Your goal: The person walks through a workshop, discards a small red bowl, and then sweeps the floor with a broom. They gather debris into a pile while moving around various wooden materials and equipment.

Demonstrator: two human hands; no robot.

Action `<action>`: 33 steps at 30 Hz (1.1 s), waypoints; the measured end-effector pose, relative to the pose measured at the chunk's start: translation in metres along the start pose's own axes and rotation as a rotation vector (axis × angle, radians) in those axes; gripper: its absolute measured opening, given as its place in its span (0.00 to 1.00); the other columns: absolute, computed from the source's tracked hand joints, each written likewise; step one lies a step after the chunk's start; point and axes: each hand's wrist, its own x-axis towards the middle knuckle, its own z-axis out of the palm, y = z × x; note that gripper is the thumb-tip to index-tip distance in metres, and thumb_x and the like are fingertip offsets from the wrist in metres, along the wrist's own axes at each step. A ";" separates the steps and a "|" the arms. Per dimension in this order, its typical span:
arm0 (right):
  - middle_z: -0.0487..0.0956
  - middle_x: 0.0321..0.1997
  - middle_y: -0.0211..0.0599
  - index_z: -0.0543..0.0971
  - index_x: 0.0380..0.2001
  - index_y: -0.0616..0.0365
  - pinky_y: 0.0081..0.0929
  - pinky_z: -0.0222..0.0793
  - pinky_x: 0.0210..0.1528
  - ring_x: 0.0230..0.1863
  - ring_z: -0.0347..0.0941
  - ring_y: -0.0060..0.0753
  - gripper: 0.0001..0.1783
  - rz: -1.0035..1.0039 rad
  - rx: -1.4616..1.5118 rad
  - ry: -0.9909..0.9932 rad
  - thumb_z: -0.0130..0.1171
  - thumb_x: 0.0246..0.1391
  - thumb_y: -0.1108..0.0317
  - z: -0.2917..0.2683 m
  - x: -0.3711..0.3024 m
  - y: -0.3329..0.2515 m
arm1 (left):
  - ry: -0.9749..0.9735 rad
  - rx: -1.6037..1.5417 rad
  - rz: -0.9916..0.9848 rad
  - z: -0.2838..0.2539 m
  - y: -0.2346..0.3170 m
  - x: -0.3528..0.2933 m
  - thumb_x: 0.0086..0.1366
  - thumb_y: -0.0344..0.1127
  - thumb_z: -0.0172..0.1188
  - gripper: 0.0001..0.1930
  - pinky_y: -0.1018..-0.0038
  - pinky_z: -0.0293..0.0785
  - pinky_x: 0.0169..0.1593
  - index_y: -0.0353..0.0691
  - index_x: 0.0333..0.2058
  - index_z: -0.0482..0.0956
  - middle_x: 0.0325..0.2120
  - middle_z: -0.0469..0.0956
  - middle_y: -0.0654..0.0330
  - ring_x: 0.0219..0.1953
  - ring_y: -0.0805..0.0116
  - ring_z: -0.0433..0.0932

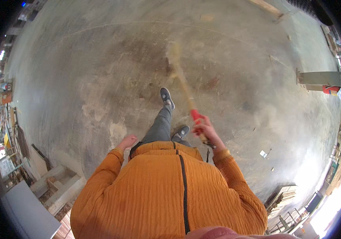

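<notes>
My right hand (205, 128) is wrapped round the red grip of a long, thin tool with a tan shaft (187, 91). The tool slants up and slightly left over the floor ahead of me. Its far end is a pale yellowish blur, so I cannot make out its kind. A dark piece shows below the grip, near my wrist. My left hand (128, 142) hangs at my left hip with its fingers curled in and nothing seen in them.
Stained concrete floor (99, 75) spreads around my feet. A grey metal beam (323, 78) with a red item (330, 90) stands far right. Stacked boards (284, 199) lie at the lower right. A trough-like box (59, 185) and a pale panel (31, 211) sit at the lower left.
</notes>
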 end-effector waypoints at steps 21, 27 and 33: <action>0.68 0.15 0.36 0.67 0.28 0.64 0.24 0.65 0.15 0.15 0.67 0.29 0.11 -0.130 0.289 0.910 0.52 0.36 0.78 -0.256 0.189 -0.300 | 0.150 -0.050 0.064 -0.272 0.218 0.207 0.57 0.37 0.49 0.15 0.72 0.67 0.43 0.38 0.42 0.70 0.35 0.74 0.54 0.38 0.63 0.72; 0.67 0.22 0.38 0.53 0.44 0.61 0.27 0.66 0.14 0.17 0.67 0.30 0.29 -0.359 0.187 0.786 0.51 0.37 0.77 -0.265 0.201 -0.362 | -0.031 0.083 0.070 -0.270 0.328 0.259 0.58 0.41 0.47 0.14 0.71 0.67 0.37 0.37 0.37 0.71 0.32 0.74 0.55 0.34 0.62 0.73; 0.69 0.27 0.38 0.53 0.51 0.55 0.24 0.64 0.13 0.16 0.66 0.26 0.32 -0.110 0.237 0.171 0.51 0.41 0.78 -0.163 0.227 -0.427 | -0.063 -0.100 0.142 -0.283 0.434 0.326 0.58 0.40 0.48 0.13 0.72 0.67 0.35 0.37 0.36 0.71 0.30 0.74 0.55 0.32 0.63 0.73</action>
